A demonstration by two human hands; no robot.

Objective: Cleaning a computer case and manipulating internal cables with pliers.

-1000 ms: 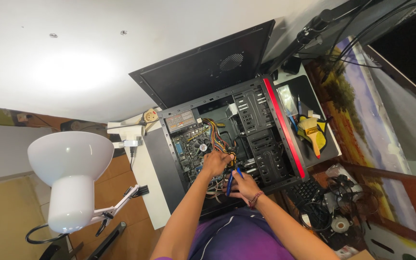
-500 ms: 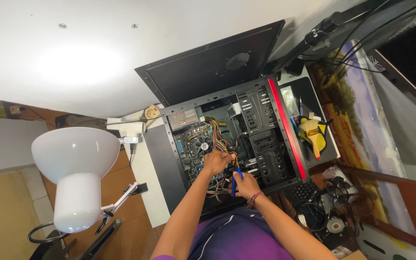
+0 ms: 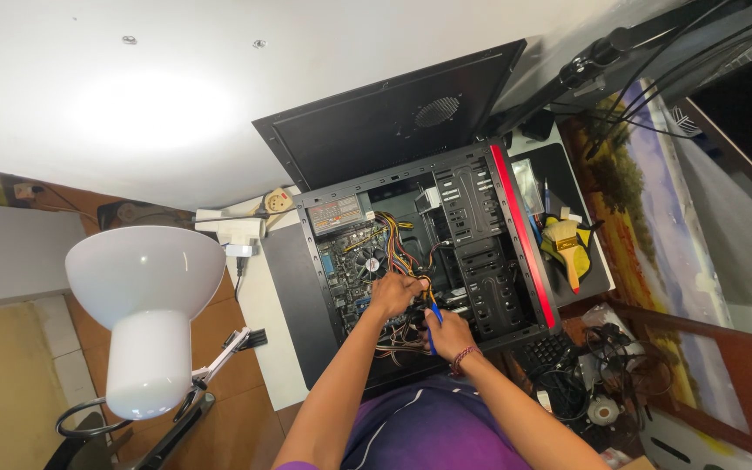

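**Inspector:** Status of the hands?

**Assistant:** Both are inside the open computer case point(image 3: 480, 252), which lies on its side on the counter point(image 3: 258, 305). The left hand point(image 3: 392, 294) sits over the wire bundle point(image 3: 402, 252) beside the cooler fan point(image 3: 369, 261); its fingers are curled in on the cables, though it cannot be told which strand they pinch. The right hand point(image 3: 447, 333) has its fingers wrapped round a blue-handled tool point(image 3: 434, 315), tip pointing up toward the left hand.

**Inspector:** Any change over the last second?

**Assistant:** Slight. The right hand has crept a little closer to the left, and the blue tool now reaches almost to the left fingers. The left hand has stayed on the bundle. The judgement is that the work remains at one spot near the board's lower edge, with nothing pulled free.

**Inspector:** Surroundings?

**Assistant:** The removed side panel point(image 3: 385, 122) leans behind the case. A white lamp point(image 3: 143, 305) stands at the left. A yellow brush point(image 3: 567, 244) rests on the black mat point(image 3: 567, 174) at the right.
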